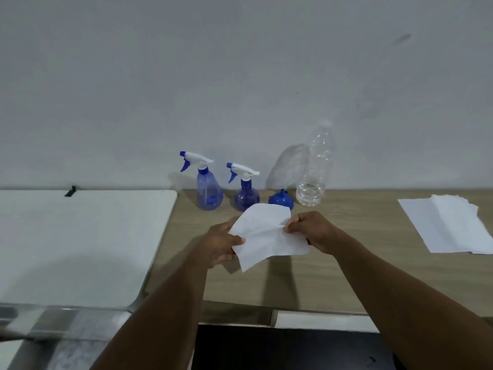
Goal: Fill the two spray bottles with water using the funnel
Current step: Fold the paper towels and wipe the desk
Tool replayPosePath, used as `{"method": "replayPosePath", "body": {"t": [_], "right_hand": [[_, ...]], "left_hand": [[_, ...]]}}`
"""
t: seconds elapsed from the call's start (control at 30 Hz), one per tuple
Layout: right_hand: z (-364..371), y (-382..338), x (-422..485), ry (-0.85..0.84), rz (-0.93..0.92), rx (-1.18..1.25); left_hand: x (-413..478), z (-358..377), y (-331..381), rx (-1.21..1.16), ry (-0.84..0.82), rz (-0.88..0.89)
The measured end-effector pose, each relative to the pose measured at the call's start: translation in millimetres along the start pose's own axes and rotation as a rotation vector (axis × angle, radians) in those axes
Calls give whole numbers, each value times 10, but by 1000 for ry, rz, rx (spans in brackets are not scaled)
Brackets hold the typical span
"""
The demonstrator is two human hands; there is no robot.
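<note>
Two blue translucent spray bottles with white trigger heads stand against the wall: a taller one [208, 193] and a rounder one [246, 197] to its right. A blue funnel [280, 200] lies mouth-down beside them. A clear plastic water bottle [314, 172], with a little water at its bottom, stands to the funnel's right. In front of these, my left hand [220, 243] and my right hand [312, 232] hold a white paper tissue [266, 233] between them above the wooden table [346, 276], each pinching one side.
A stack of white tissues [450, 225] lies at the right of the wooden table. A white table top [80, 244] adjoins on the left, with a small black clip [70, 191] at its back edge. The grey wall is close behind the bottles.
</note>
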State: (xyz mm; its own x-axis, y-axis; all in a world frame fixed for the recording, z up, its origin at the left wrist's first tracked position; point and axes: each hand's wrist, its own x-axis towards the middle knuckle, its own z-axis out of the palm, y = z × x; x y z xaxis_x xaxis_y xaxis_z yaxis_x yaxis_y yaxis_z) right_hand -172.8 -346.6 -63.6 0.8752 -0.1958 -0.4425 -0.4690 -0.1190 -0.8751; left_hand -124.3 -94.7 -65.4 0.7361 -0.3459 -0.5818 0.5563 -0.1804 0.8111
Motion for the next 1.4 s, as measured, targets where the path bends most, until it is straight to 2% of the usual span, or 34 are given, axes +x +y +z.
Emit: {"method": "replayPosePath", "body": {"t": [0.1,0.17,0.33,0.53,0.63,0.77,0.93,1.03,1.13,1.2,1.27,1.4], "right_hand": [[131,33,15,-65,-38,-387],[224,28,59,-111,-72,-522],[513,-47,152,-197,-138,-699],[751,-93,249,-218,-185,-780],[881,-232,325,-229,-238,-811],[1083,-487,500,-149,-364,-762],[1390,-602,712,180,-658,-749],[1492,-334,756,168,-730,-853],[1527,80,791,8,-596,-976],[1562,304,828,-40,-569,-1030],[1594,407,843,-5,-569,-1103],[1705,307,875,107,-695,-1146]], "left_hand": [[27,-163,-89,88,90,38],[0,-268,-122,202,118,78],[-58,-552,-161,431,72,49],[-18,-771,-181,675,222,170],[26,-924,-147,905,336,284],[126,-1142,-15,959,544,426],[251,-1332,89,1095,788,721],[395,-1451,-116,1193,758,777],[545,-1551,-446,1243,594,740],[625,-1588,-634,1269,511,636],[668,-1601,-723,1256,483,561],[668,-1639,-690,1216,501,577]]}}
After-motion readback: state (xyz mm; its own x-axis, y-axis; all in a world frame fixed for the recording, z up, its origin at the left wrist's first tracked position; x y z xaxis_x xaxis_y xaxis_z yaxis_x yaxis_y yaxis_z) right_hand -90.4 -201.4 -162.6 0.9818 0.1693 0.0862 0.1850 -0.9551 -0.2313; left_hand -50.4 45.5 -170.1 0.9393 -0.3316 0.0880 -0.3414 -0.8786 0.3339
